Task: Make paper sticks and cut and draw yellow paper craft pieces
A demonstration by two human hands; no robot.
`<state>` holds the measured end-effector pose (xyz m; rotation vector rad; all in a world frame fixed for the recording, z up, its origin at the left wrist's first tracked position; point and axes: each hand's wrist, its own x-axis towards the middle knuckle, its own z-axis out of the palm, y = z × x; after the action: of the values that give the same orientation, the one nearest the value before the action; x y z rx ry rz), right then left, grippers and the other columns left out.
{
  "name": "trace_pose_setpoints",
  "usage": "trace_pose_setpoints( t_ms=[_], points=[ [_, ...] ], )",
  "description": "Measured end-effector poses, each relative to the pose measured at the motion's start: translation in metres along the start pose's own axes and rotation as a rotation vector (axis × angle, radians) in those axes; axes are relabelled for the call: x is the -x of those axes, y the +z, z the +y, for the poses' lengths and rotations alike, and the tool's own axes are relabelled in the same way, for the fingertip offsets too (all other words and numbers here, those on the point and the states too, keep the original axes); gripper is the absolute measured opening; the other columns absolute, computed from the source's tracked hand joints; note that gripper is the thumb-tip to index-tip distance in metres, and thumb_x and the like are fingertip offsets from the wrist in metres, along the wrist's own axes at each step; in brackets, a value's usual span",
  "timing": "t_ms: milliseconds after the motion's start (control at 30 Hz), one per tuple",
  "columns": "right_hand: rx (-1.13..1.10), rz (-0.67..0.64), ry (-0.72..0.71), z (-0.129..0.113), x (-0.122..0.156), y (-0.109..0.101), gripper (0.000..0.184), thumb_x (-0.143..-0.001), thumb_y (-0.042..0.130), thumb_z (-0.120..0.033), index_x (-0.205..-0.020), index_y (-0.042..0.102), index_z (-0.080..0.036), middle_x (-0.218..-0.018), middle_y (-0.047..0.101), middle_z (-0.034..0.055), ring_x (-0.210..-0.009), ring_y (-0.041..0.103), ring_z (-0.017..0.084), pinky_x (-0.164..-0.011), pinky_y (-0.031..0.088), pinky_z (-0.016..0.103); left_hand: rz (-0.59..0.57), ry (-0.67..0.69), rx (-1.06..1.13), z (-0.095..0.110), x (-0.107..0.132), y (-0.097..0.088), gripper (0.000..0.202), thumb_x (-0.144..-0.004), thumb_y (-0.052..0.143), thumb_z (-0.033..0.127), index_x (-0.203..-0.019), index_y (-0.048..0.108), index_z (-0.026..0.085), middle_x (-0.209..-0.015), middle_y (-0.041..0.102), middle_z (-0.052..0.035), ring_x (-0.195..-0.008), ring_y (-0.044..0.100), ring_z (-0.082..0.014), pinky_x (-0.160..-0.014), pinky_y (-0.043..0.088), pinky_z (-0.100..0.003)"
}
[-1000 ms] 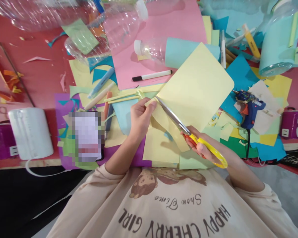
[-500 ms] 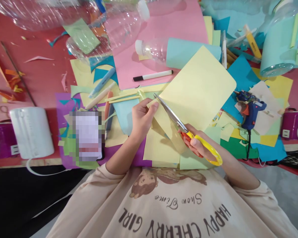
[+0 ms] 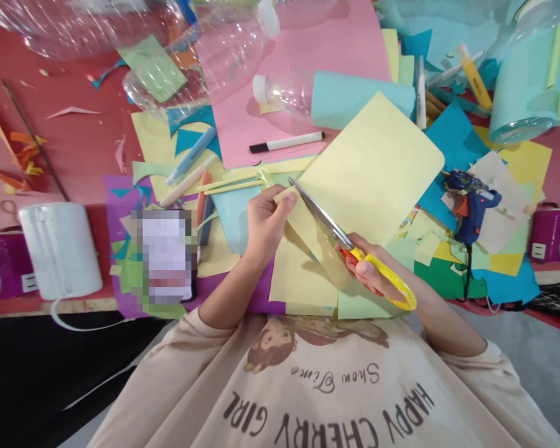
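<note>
My right hand (image 3: 371,277) grips yellow-handled scissors (image 3: 350,246), whose blades lie along the edge of a pale yellow paper sheet (image 3: 378,171) held above the table. My left hand (image 3: 264,224) pinches the narrow yellow strip (image 3: 292,214) that the cut has parted from the sheet. The blade tips reach the sheet's far corner, close to my left thumb.
Clear plastic bottles (image 3: 284,93) lie at the back, one wrapped in light blue paper, over a pink sheet (image 3: 308,56). A black-capped marker (image 3: 287,142), a blue glue gun (image 3: 471,202), a white roll (image 3: 60,249) and many coloured paper scraps cover the red table (image 3: 74,137).
The scissors have slid forward along the sheet's edge and their handles have closed. The yellow sheet has shifted slightly to the right. My left hand has kept its pinch.
</note>
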<state>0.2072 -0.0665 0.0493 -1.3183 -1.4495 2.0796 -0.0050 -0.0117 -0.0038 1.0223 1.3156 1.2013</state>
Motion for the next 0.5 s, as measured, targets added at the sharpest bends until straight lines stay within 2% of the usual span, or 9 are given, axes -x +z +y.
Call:
trace_pose_setpoints(
  t_ms=[200,367,500],
  points=[
    [0.043,-0.008,0.008,-0.0046,0.001,-0.002,0.062,-0.08,0.043,-0.077,-0.107,0.048,-0.021,-0.071,0.04,-0.0031,-0.05,0.029,0.007,-0.039,0.024,0.021,0.01,-0.009,0.007,-0.0049,0.0,-0.003,0.025,-0.079,0.063,0.031,-0.06,0.051,0.018,-0.055,0.035,0.0049,-0.048,0.032,-0.006,-0.046,0.025,-0.021],
    [0.057,-0.037,-0.005,-0.0033,0.0026,-0.0049,0.066,-0.081,0.04,-0.078,-0.11,0.047,-0.02,-0.071,0.038,-0.0043,-0.049,0.028,0.005,-0.038,0.024,0.02,0.008,-0.037,0.031,-0.005,0.0004,-0.0038,0.025,-0.077,0.062,0.031,-0.059,0.048,0.019,-0.053,0.034,0.0053,-0.046,0.03,-0.0061,-0.044,0.024,-0.021],
    [0.024,-0.023,0.036,-0.0001,0.0035,-0.0052,0.06,-0.082,0.046,-0.073,-0.11,0.048,-0.02,-0.068,0.036,-0.0062,-0.046,0.028,0.004,-0.037,0.024,0.019,0.005,-0.039,0.001,-0.0018,-0.0002,-0.0031,0.023,-0.077,0.058,0.031,-0.059,0.047,0.019,-0.054,0.033,0.0052,-0.046,0.031,-0.0067,-0.045,0.026,-0.021]
  ],
)
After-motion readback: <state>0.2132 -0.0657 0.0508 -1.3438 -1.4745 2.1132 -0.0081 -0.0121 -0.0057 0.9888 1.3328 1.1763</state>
